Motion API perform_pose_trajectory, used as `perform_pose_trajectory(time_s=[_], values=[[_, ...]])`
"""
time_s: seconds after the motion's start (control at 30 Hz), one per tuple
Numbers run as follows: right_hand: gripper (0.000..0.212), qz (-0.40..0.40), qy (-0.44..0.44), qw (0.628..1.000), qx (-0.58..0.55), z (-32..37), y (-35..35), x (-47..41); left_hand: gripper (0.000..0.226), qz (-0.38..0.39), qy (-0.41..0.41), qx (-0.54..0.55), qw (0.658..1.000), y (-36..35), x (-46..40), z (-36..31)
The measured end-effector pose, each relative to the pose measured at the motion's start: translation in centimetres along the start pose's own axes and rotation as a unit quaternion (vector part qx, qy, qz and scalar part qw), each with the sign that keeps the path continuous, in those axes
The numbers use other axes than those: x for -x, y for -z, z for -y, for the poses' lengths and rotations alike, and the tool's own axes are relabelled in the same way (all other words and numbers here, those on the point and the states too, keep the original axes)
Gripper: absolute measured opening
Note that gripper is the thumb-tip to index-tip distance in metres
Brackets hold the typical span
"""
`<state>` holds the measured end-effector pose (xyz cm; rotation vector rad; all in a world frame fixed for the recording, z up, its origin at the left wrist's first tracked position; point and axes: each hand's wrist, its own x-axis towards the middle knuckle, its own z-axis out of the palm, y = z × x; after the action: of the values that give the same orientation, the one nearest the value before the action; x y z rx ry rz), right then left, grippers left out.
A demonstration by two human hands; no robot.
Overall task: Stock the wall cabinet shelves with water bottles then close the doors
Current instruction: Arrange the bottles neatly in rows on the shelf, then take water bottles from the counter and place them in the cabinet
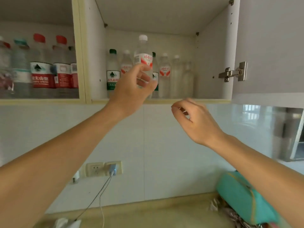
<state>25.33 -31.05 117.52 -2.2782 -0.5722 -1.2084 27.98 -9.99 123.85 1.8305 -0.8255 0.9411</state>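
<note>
- The left cabinet compartment (77,46) holds a packed row of clear plastic bottles, most with red caps (39,37) and red-and-white labels, one with a teal cap.
- The open right compartment (212,51) holds a back row: a green-capped bottle (112,71) and slim, white-capped, clear bottles, some with red-and-white labels.
- The left hand (131,89) holds a white-capped water bottle (143,53) upright in front of that row, fingers curled round its lower body, its base near the shelf edge (164,101).
- The right hand (195,119) hangs just below the shelf edge, fingers loosely curled, holding nothing.
- The open door (271,46) is smooth and pale, with a metal hinge (233,72).
- On the tabletop (148,216) lies a teal pouch (243,196).
</note>
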Motion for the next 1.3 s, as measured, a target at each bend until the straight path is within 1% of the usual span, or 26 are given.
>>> perform_pose_trajectory(time_s=[0.13, 0.27, 0.37, 0.43, 0.53, 0.6, 0.67, 0.77, 0.8, 0.87, 0.93, 1.0, 1.07, 1.13, 1.2, 1.3], values=[[0.025, 0.048, -0.049, 0.998, -0.015, 0.0, -2.1, 4.7, 0.035, 0.041, 0.045, 0.024, 0.998, -1.2, 5.6, 2.0], [0.034, 0.095, -0.106, 0.989, -0.027, -0.4, -4.7, 9.2, 0.031, 0.067, 0.106, 0.042, 0.991, -2.7, 11.4, 4.6], [0.047, 0.143, -0.172, 0.973, -0.050, -1.1, -7.4, 13.0, 0.028, 0.093, 0.157, 0.047, 0.982, -4.2, 16.2, 7.2], [0.046, 0.167, -0.218, 0.959, -0.074, -1.7, -9.4, 15.8, 0.025, 0.128, 0.206, 0.050, 0.969, -5.3, 19.7, 9.2], [0.026, 0.195, -0.259, 0.943, -0.080, -2.8, -12.6, 20.8, 0.026, 0.194, 0.278, 0.055, 0.939, -6.8, 25.9, 12.4], [0.020, 0.234, -0.272, 0.931, -0.068, -3.4, -14.5, 24.3, 0.031, 0.251, 0.305, 0.013, 0.919, -7.6, 30.4, 14.5], [0.020, 0.289, -0.301, 0.907, -0.057, -4.1, -16.5, 27.8, 0.045, 0.326, 0.340, -0.019, 0.882, -8.2, 34.5, 16.3], [0.029, 0.372, -0.353, 0.857, -0.045, -5.2, -19.2, 32.8, 0.076, 0.449, 0.379, -0.040, 0.809, -9.3, 39.9, 18.1], [0.032, 0.399, -0.367, 0.839, -0.041, -5.3, -19.9, 34.4, 0.085, 0.486, 0.379, -0.058, 0.785, -9.9, 41.5, 18.6], [0.040, 0.444, -0.390, 0.806, -0.039, -5.6, -21.0, 37.2, 0.096, 0.544, 0.352, -0.128, 0.751, -11.2, 44.4, 19.2], [0.053, 0.463, -0.430, 0.774, -0.054, -5.8, -21.7, 39.6, 0.106, 0.578, 0.323, -0.185, 0.726, -12.4, 46.9, 19.5], [0.069, 0.472, -0.464, 0.747, -0.066, -5.9, -22.3, 41.5, 0.118, 0.602, 0.304, -0.211, 0.708, -13.2, 48.8, 19.7], [0.084, 0.483, -0.482, 0.727, -0.075, -6.0, -22.8, 43.0, 0.126, 0.611, 0.275, -0.233, 0.705, -13.6, 50.0, 19.9], [0.091, 0.484, -0.500, 0.712, -0.093, -6.1, -23.3, 44.0, 0.131, 0.602, 0.247, -0.253, 0.716, -13.9, 50.7, 20.2], [0.091, 0.476, -0.518, 0.701, -0.114, -6.6, -23.4, 44.5, 0.132, 0.585, 0.228, -0.273, 0.729, -14.2, 51.0, 20.1], [0.085, 0.462, -0.538, 0.693, -0.129, -7.8, -22.4, 44.6, 0.129, 0.561, 0.232, -0.282, 0.743, -15.1, 51.2, 19.4]])
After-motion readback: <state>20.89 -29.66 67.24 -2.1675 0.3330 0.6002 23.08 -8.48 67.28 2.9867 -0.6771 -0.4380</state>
